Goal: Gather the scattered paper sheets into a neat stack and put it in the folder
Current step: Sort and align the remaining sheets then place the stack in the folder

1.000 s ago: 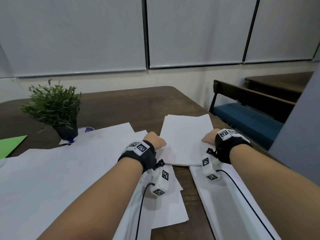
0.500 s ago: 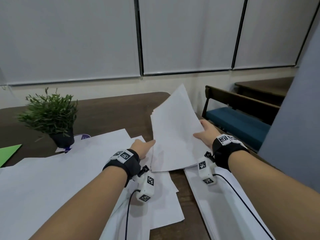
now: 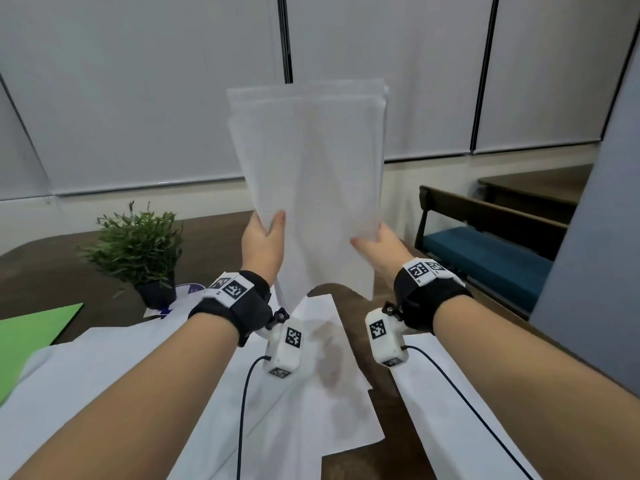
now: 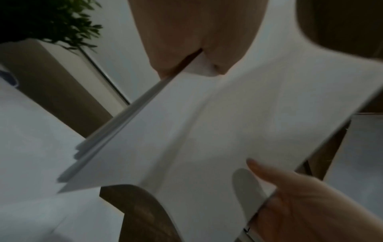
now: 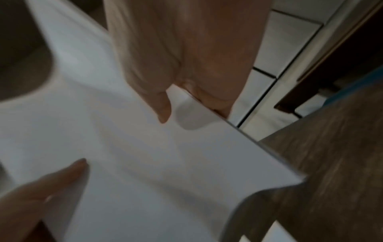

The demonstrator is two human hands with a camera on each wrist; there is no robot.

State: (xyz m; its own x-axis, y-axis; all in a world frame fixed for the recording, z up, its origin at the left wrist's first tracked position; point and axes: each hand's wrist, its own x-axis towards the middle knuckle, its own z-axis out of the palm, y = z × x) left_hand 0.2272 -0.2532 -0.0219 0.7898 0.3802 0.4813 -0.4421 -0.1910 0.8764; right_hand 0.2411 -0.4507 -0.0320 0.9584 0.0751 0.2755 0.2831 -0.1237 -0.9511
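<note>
A stack of white paper sheets (image 3: 311, 174) stands upright in the air above the brown table (image 3: 214, 233), its top edges uneven. My left hand (image 3: 265, 233) pinches its left edge, thumb in front. My right hand (image 3: 375, 242) pinches its right edge the same way. In the left wrist view the stack (image 4: 207, 139) runs between thumb and fingers of my left hand (image 4: 199, 54). The right wrist view shows the stack (image 5: 134, 155) pinched by my right hand (image 5: 186, 91). More loose sheets (image 3: 311, 393) lie on the table under my wrists. A green folder (image 3: 31, 334) lies at the far left.
A small potted plant (image 3: 138, 247) stands at the left back of the table, with a blue-and-white item (image 3: 187, 292) beside its pot. A large white sheet (image 3: 104, 393) covers the left front. A bench with a blue cushion (image 3: 485, 261) is beyond the table's right edge.
Both hands lifted the stack from flat on the table to upright in the air, gripping its side edges. The view tilted up.
</note>
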